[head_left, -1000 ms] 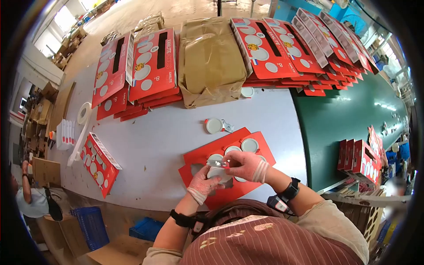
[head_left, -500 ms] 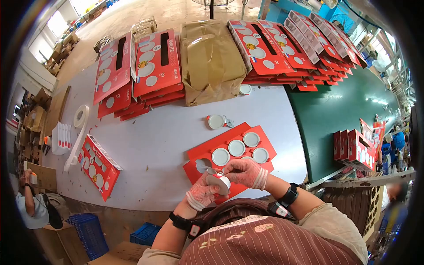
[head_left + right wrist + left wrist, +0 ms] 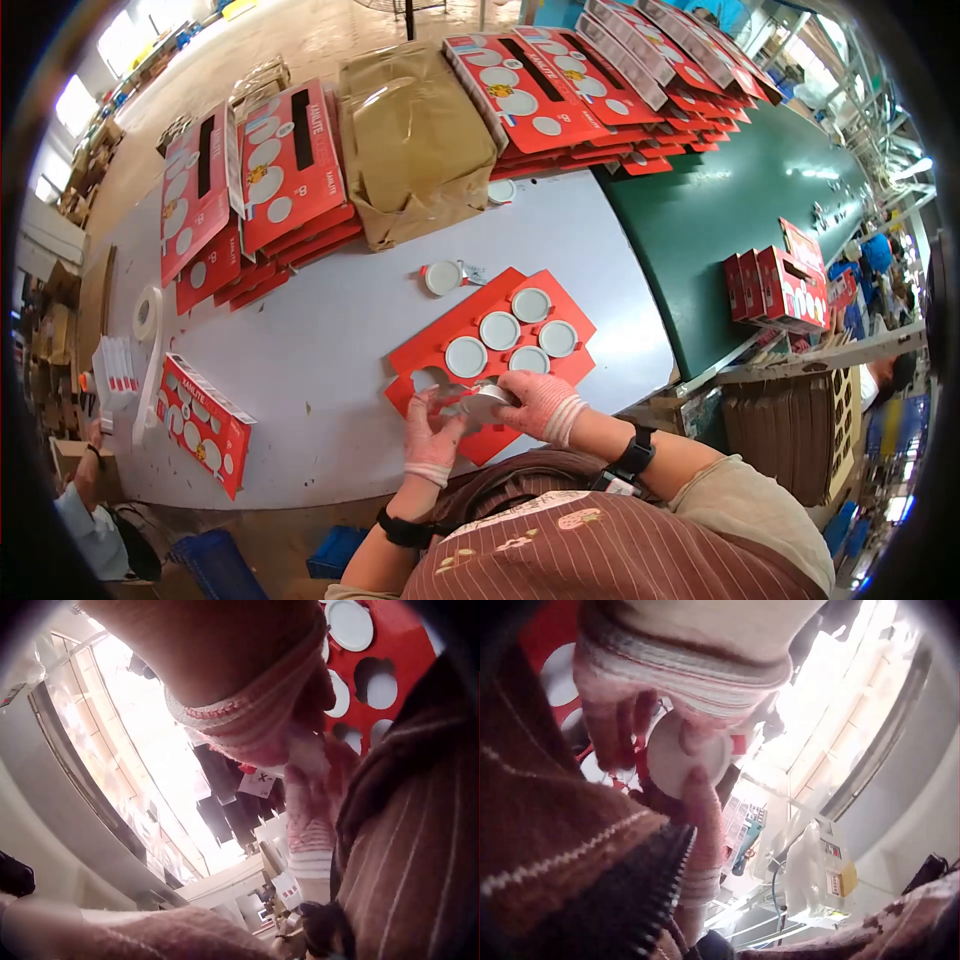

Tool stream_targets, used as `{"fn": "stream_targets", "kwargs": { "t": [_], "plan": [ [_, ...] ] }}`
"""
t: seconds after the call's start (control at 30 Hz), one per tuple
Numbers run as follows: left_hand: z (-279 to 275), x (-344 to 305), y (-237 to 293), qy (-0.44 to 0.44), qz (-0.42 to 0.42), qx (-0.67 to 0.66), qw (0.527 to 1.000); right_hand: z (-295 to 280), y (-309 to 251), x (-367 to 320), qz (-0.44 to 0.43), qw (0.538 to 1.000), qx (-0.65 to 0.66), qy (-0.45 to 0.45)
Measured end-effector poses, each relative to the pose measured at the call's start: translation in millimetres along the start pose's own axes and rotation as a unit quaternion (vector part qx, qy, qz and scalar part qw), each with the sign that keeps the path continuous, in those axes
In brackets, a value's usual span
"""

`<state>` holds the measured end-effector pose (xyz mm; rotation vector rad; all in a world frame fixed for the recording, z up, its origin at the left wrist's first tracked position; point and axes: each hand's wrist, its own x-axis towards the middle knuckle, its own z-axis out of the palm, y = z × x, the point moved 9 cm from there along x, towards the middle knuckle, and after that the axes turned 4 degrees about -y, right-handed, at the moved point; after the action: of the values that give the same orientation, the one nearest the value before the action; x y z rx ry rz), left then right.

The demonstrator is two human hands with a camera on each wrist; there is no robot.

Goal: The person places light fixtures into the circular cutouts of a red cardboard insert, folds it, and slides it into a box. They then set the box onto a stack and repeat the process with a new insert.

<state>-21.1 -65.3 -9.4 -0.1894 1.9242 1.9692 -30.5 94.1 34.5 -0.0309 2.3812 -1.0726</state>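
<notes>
Several white round lamps (image 3: 466, 356) sit in holes of a red card sheet (image 3: 420, 345) in front of the body. Over the sheet's near left part, my gloved right hand (image 3: 545, 403) grips a white round lamp (image 3: 486, 402) from the right. My gloved left hand (image 3: 430, 440) is at the lamp's left side, its fingers bent around a small shiny piece. In the left wrist view, a thumb of each hand lies on the white disc (image 3: 676, 754). The hands cover most of the lamp in the right wrist view.
Red printed boxes (image 3: 290, 165) and a brown wrapped package (image 3: 410, 140) line the table's far side. A loose lamp (image 3: 443, 278) lies beyond the sheet. A tape roll (image 3: 147, 313) and a red box (image 3: 203, 425) are at left, a green surface (image 3: 650, 240) at right.
The head view has shifted, with the scene lower and further left. The right hand has gone from pinching above the lamp to gripping its side; the left hand has slid to the lamp's left.
</notes>
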Motion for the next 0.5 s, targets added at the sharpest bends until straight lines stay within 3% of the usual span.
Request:
{"fn": "stream_targets", "kwargs": {
  "t": [0.03, 0.07, 0.13, 0.17, 0.23, 0.27, 0.3, 0.37, 0.43, 0.47, 0.5],
  "plan": [
    [-8, -5, 12, 0.025, 0.032, 0.12, 0.992, -6, -2, -4, -0.011, 0.999, -0.047, 0.008],
    [-9, -6, 19, 0.021, 0.031, 0.123, 0.992, -9, -4, -7, -0.022, 0.995, -0.095, 0.017],
    [23, -15, 70, -0.086, 0.245, 0.281, 0.924, 2, 0, -5, -0.019, 0.995, -0.092, -0.028],
    [30, -17, 80, -0.098, 0.272, 0.318, 0.903, 4, 5, -6, -0.009, 0.993, -0.097, -0.065],
    [30, -14, 73, -0.019, 0.263, 0.385, 0.884, -6, 1, -17, -0.004, 0.996, -0.056, -0.068],
    [28, -15, 85, 0.03, 0.262, 0.272, 0.925, -6, 10, -16, 0.006, 0.996, -0.074, -0.053],
    [10, -14, 72, 0.1, 0.252, 0.302, 0.914, -10, 17, -16, 0.023, 0.994, -0.098, -0.044],
    [-4, -19, 64, 0.13, 0.215, 0.358, 0.899, -19, 25, -23, 0.051, 0.995, -0.061, -0.054],
    [23, -36, 81, 0.016, 0.365, 0.433, 0.824, -17, 39, -24, 0.085, 0.993, -0.039, -0.077],
    [32, -37, 85, 0.014, 0.374, 0.43, 0.822, -18, 39, -26, 0.093, 0.991, -0.028, -0.089],
    [46, -36, 82, -0.029, 0.339, 0.395, 0.853, -14, 40, -23, 0.058, 0.995, -0.046, -0.073]
  ]
}}
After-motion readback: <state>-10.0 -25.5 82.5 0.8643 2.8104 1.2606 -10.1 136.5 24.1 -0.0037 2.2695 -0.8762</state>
